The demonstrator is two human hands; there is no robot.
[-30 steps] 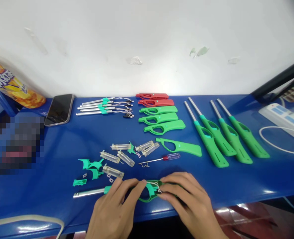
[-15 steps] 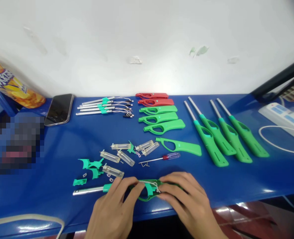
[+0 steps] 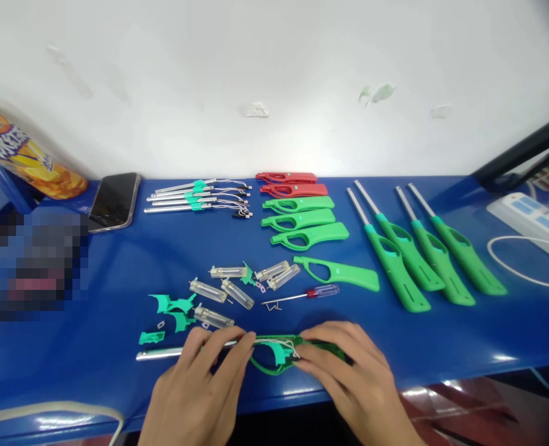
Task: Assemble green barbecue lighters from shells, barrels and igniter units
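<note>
A part-assembled green utility lighter (image 3: 261, 364) lies along the table's front edge with its casing open. Its metal tube (image 3: 158, 354) points left. Thin white wires and a teal trigger (image 3: 281, 354) show inside the casing. My left hand (image 3: 200, 381) is closed over the neck, fingertips pressed at the wires where tube and casing meet. My right hand (image 3: 349, 371) pinches the casing near the trigger and covers part of the handle. Just beyond lie clear fuel tanks (image 3: 213, 318), teal plastic pieces (image 3: 180, 321) and a screwdriver (image 3: 323, 292) with small screws (image 3: 272, 306).
Metal tubes with wires (image 3: 181, 209) lie at the back, beside red casing halves (image 3: 297, 190) and green casing halves (image 3: 321, 235). Several whole lighters (image 3: 407, 282) lie on the right, near a power strip (image 3: 530, 217). A phone (image 3: 115, 201) and a snack canister (image 3: 33, 155) are at left.
My left hand has shifted left and lifted its fingers over the lighter's neck, covering more of the tube's base. My right hand has stayed nearly still. The view has shifted slightly.
</note>
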